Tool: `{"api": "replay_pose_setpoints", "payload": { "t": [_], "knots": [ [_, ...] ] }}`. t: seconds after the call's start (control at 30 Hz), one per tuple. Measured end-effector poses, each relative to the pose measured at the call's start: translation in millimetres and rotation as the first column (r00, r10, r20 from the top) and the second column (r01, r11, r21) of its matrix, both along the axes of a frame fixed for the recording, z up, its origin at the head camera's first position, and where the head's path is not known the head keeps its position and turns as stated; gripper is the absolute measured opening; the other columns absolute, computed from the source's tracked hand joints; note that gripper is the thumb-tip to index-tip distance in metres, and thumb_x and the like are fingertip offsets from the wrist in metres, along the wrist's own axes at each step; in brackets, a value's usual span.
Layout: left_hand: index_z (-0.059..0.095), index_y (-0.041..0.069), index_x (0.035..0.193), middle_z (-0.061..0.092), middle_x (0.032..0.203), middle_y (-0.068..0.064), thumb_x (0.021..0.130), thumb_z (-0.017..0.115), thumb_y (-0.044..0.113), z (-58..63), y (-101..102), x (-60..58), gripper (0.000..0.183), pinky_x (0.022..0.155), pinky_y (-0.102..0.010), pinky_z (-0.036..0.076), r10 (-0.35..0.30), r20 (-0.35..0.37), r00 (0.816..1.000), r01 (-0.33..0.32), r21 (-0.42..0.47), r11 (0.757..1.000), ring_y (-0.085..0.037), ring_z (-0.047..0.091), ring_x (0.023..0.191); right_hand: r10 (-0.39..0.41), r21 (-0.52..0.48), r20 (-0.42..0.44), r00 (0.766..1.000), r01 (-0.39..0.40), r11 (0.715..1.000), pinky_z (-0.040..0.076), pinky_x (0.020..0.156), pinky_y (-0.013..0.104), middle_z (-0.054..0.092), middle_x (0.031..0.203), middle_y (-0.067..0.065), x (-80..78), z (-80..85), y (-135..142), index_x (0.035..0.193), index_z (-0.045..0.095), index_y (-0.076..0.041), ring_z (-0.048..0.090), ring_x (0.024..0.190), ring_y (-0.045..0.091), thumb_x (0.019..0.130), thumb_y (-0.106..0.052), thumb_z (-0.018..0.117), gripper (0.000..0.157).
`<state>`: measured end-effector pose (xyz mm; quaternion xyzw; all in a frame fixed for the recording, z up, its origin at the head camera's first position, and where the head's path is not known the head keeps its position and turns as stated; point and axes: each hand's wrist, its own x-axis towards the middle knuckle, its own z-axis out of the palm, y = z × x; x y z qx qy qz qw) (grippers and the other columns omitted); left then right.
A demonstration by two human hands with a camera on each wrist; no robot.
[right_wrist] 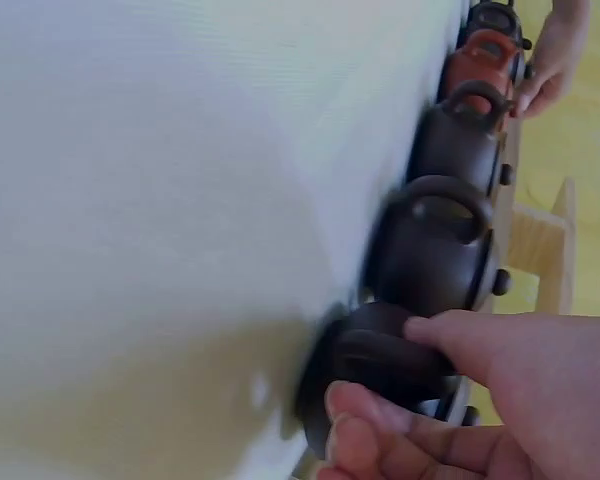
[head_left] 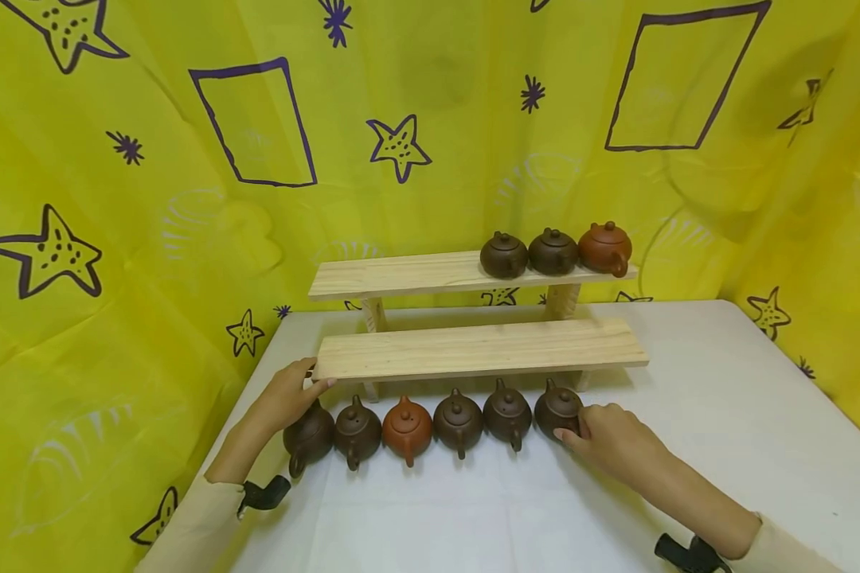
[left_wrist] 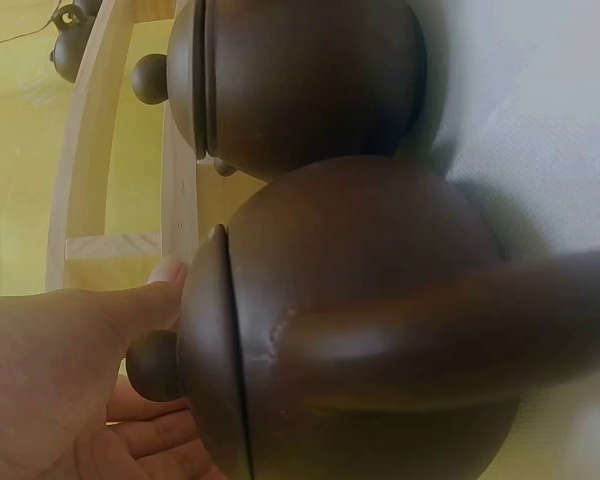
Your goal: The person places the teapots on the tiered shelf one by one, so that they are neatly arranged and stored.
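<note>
A row of small round teapots stands on the white table in front of a two-tier wooden stand. My right hand (head_left: 612, 442) pinches the handle of the dark brown teapot (head_left: 555, 407) at the row's right end, thumb and fingers on either side of it (right_wrist: 390, 360). At the other end, my left hand (head_left: 287, 398) holds the left end of the lower wooden shelf (head_left: 473, 350), its thumb at the front corner. Just below that hand sits the leftmost dark teapot (head_left: 308, 436). Its lid knob (left_wrist: 155, 365) overlaps the left hand in the left wrist view.
Between the end teapots stand a dark one (head_left: 358, 431), a reddish-brown one (head_left: 406, 430) and two more dark ones. The upper shelf (head_left: 394, 277) bears two dark teapots (head_left: 504, 256) and a reddish one (head_left: 605, 247) at its right. A yellow patterned curtain (head_left: 444, 95) hangs behind.
</note>
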<state>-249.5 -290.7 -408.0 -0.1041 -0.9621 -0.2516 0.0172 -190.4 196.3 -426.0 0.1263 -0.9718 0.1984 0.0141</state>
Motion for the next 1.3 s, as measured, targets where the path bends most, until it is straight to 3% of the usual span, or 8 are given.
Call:
{"api": "replay_pose_setpoints", "payload": {
  "t": [0.1, 0.33, 0.73, 0.97, 1.13, 1.3],
  "knots": [
    [0.053, -0.014, 0.142, 0.064, 0.133, -0.034, 0.108, 0.063, 0.029, -1.4, 0, -1.2, 0.056, 0.105, -0.064, 0.049, -0.006, -0.009, 1.0, 0.006, -0.002, 1.0, -0.052, 0.059, 0.127, -0.012, -0.021, -0.002, 1.0, 0.012, 1.0, 0.032, 0.05, 0.029, 0.042, 0.059, -0.002, 3.1, -5.2, 1, 0.064, 0.046, -0.014, 0.042, 0.055, 0.014, 0.097, -0.027, 0.075, 0.046],
    [0.052, -0.015, 0.143, 0.06, 0.137, -0.037, 0.107, 0.064, 0.027, -2.1, 0, 0.3, 0.057, 0.107, -0.066, 0.047, 0.002, -0.015, 1.0, -0.002, 0.015, 1.0, -0.055, 0.056, 0.131, -0.043, -0.007, -0.021, 0.999, 0.043, 0.999, 0.041, 0.048, 0.037, 0.059, 0.064, 0.005, 11.0, -12.0, -5, 0.07, 0.057, -0.01, 0.053, 0.055, 0.021, 0.099, -0.025, 0.072, 0.036],
    [0.05, -0.014, 0.145, 0.06, 0.138, -0.036, 0.108, 0.063, 0.027, -3.6, 0, -1.7, 0.057, 0.109, -0.065, 0.046, 0.006, -0.002, 1.0, -0.006, 0.016, 1.0, -0.053, 0.056, 0.132, -0.051, -0.094, -0.022, 0.998, 0.048, 0.994, 0.042, 0.049, 0.031, 0.053, 0.063, 0.001, 18.7, -21.0, -9, 0.084, 0.06, -0.002, 0.05, 0.056, 0.018, 0.102, -0.016, 0.068, 0.025],
    [0.05, -0.013, 0.146, 0.061, 0.138, -0.035, 0.107, 0.063, 0.027, -2.7, 0, -1.2, 0.057, 0.11, -0.066, 0.045, 0.002, 0.007, 1.0, -0.002, 0.021, 1.0, -0.052, 0.055, 0.133, -0.04, -0.102, -0.103, 0.994, 0.029, 0.994, 0.048, 0.055, 0.034, 0.061, 0.066, 0.003, 20.6, -25.2, -4, 0.089, 0.066, 0.001, 0.058, 0.061, 0.019, 0.101, -0.014, 0.071, 0.019],
    [0.05, -0.014, 0.145, 0.06, 0.138, -0.035, 0.108, 0.063, 0.026, -3.3, 0, -1.3, 0.057, 0.109, -0.066, 0.046, 0.003, 0.003, 1.0, -0.003, 0.017, 1.0, -0.053, 0.055, 0.133, -0.049, -0.091, -0.172, 0.984, 0.034, 0.995, 0.047, 0.054, 0.037, 0.061, 0.064, 0.002, 22.5, -23.7, -2, 0.084, 0.066, -0.003, 0.056, 0.059, 0.019, 0.099, -0.014, 0.074, 0.02],
    [0.051, -0.014, 0.145, 0.061, 0.137, -0.035, 0.108, 0.063, 0.026, -1.8, 0, -0.5, 0.056, 0.108, -0.066, 0.046, -0.001, 0.001, 1.0, 0.001, 0.014, 1.0, -0.053, 0.056, 0.132, -0.04, -0.079, -0.178, 0.983, 0.027, 0.997, 0.043, 0.052, 0.033, 0.055, 0.06, -0.002, 24.0, -12.7, 0, 0.078, 0.062, -0.007, 0.048, 0.055, 0.016, 0.099, -0.014, 0.074, 0.025]
  ]
}}
